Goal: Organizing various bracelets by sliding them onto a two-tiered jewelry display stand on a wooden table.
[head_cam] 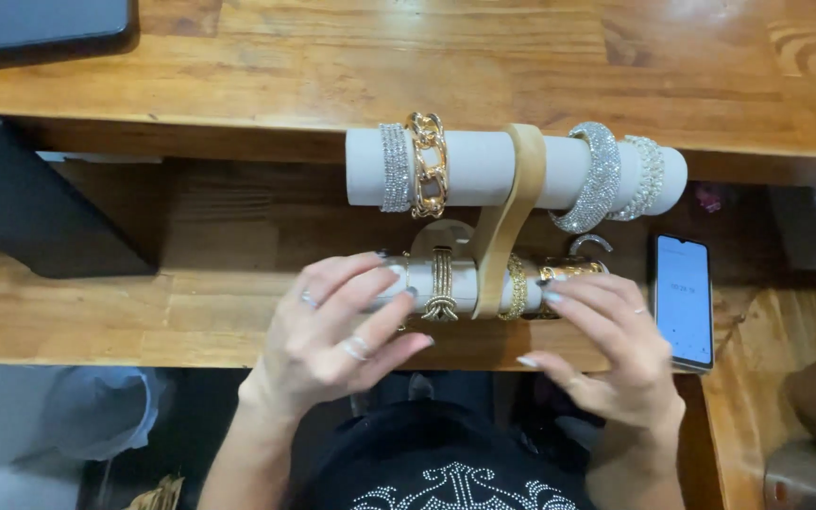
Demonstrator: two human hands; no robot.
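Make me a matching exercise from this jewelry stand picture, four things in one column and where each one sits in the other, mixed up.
Things:
1. gold chain bracelet
2. phone
3. left hand
4. thick silver sparkly bangle

Places:
A. on the wooden table, right of the stand
B. left part of the upper white bar
C. right part of the upper white bar
D. left end of the lower bar

Pairs: 1-B, 2-A, 3-D, 4-C

Two-tier bracelet stand (512,203) on wooden table (238,57). Left hand (332,335) and right hand (606,345) gripping ends of lower bar (465,283), fingers over gold bracelets. Phone (683,300) just right.
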